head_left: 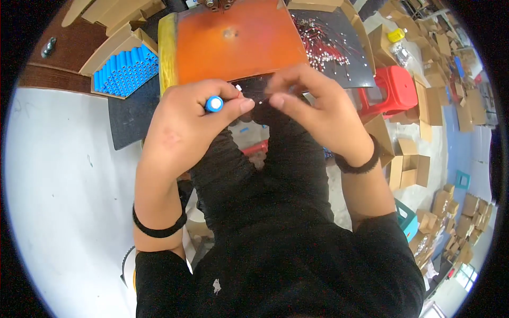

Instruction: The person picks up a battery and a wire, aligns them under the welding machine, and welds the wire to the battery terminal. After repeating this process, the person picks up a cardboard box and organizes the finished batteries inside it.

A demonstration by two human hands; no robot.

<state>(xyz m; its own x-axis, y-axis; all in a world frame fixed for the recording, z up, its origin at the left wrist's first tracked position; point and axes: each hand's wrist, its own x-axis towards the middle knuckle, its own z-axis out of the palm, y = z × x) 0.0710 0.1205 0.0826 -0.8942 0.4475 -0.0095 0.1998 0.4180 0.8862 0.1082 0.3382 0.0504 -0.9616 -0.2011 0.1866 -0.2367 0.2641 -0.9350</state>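
Note:
Over my lap, my left hand [185,119] is closed around a blue cylindrical battery cell [214,104], its pale round end facing up. Thumb and forefinger pinch close together, and a small white connector [238,88] sticks out beside the fingertips. Just to the right hovers my right hand [318,106], thumb and forefinger curved with a gap between them. Its fingertips are blurred, and I make out nothing held in them. Both hands are near the front edge of an orange work mat [238,42].
A cardboard box [119,96] of blue cells stands at the left. Red and black leads with white connectors [326,45] lie on a dark sheet at the right. Metal machine parts [217,5] sit at the far edge. A red stool [395,90] and cardboard boxes [411,164] stand farther right.

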